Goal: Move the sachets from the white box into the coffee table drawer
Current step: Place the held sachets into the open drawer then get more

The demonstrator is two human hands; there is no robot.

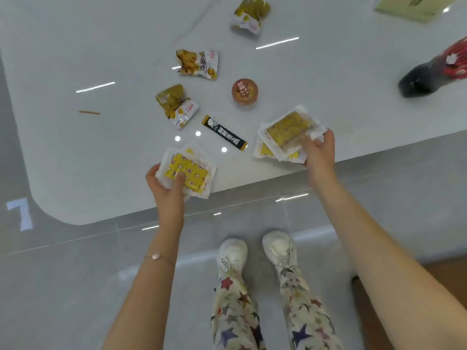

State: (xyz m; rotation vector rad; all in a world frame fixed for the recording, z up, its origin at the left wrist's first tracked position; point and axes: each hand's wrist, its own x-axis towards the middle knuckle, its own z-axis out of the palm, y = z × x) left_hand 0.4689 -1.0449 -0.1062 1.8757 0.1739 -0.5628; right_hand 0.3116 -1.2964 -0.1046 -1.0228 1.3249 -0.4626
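1. Glossy white table (75,46) stood over grey floor tiles; snack packets lay scattered across its top.
2. My left hand (168,188) gripped a yellow sachet (187,173) at the near table edge, thumb pressed on top.
3. My right hand (319,154) pinched a stack of sachets (285,133), resting on the table.
4. A black stick sachet (225,133) lay between them, untouched.
5. A dark bottle (429,74) lay at far right.
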